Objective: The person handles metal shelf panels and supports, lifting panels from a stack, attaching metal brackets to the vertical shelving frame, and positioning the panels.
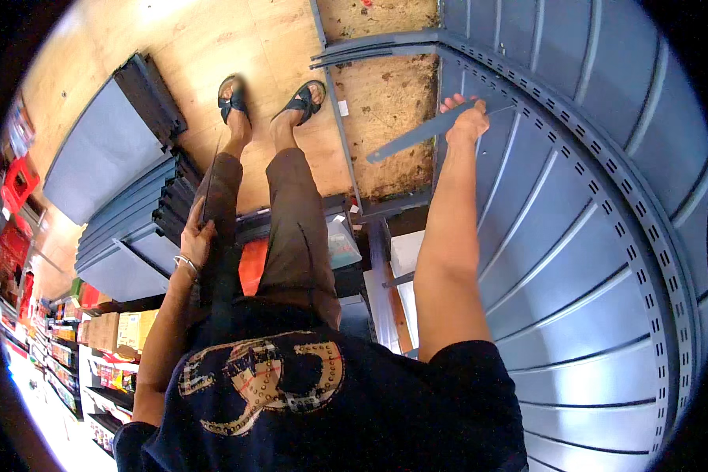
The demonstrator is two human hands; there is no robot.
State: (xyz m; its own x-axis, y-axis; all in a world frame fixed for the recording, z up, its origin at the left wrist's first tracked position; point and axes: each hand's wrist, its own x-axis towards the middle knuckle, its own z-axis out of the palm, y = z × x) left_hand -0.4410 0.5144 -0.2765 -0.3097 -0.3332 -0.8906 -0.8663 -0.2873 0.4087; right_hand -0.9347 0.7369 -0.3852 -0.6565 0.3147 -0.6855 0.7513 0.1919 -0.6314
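Grey metal bracket (429,130), long and flat, held at its upper end in the closed right hand (468,122) against the slotted upright (598,189) of a ribbed grey shelving panel (574,291). Looks stiff, light, thin-edged; best gripped mid-length. Left hand (197,236) is closed on a second thin dark strip (210,177). Plywood floor (212,47); stacked grey shelf boards (130,228) to the left.

Right arm: stretched out straight ahead, bare to the sleeve.
Right hand (466,119): fingers curled shut, my grip clamped on a thin flat piece.
Left arm: bent, hanging by my thigh, bangle at wrist.
Left hand (197,234): fingers wrapped round a narrow dark strip.
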